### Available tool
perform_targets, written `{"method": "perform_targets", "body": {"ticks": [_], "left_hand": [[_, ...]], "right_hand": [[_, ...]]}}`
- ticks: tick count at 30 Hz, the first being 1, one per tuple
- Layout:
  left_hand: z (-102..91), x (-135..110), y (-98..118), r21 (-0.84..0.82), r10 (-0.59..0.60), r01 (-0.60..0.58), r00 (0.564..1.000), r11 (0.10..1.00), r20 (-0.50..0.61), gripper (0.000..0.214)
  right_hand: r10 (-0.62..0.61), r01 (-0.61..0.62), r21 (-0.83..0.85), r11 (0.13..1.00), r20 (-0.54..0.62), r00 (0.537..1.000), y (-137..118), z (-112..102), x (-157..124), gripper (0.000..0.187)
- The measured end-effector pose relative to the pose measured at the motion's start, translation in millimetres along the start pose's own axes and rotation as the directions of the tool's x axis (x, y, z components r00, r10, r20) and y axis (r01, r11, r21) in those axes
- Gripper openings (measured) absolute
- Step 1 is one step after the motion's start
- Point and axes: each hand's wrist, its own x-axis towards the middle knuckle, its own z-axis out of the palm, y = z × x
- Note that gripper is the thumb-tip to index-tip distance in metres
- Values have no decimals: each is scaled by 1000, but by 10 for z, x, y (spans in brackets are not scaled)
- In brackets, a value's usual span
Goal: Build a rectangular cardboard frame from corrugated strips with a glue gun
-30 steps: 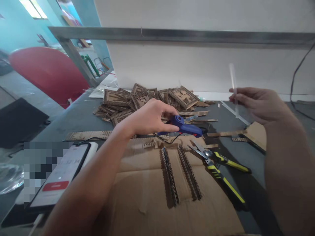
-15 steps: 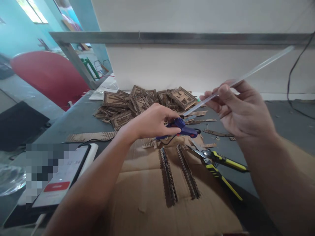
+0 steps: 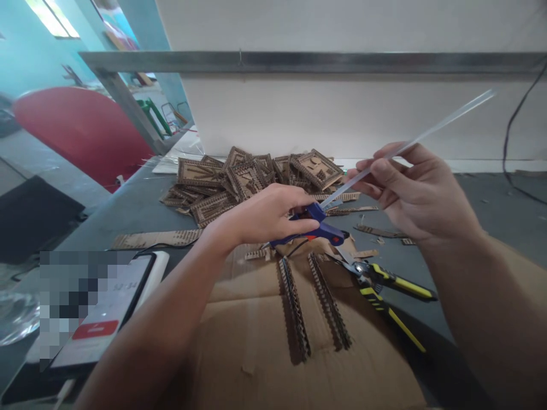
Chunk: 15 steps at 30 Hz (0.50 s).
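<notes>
My left hand is closed around a blue glue gun above the cardboard sheet. Between the thumb and fingers of my right hand is a long translucent glue stick, tilted down to the left. Its lower end meets the back of the glue gun; I cannot tell how deep it sits. Below the gun, two corrugated cardboard strips stand on edge on the brown cardboard sheet. Yellow and black snips lie with blades apart at the sheet's right side.
A heap of corrugated cardboard squares lies at the back of the grey table. Cardboard scraps are scattered near my right hand. A phone rests at left, and a metal rail crosses the white panel behind.
The glue stick's lower end has come down to the back of the glue gun, its upper end shifting left and lower. The gun has tilted slightly in my left hand.
</notes>
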Motion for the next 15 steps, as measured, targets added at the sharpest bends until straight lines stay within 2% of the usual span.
{"method": "perform_targets", "body": {"ticks": [8,11,15], "left_hand": [[-33,-1,9,-51,8,-8,1000,999,-6,25],[-29,-1,-1,-55,21,-23,999,998,-37,24],[18,10,-15,21,19,-18,999,1000,-27,24]], "right_hand": [[24,-29,24,999,160,987,-58,-116,38,19],[36,-41,37,998,127,991,-49,-90,19,18],[96,-97,25,995,59,994,-27,-20,-22,22]]}}
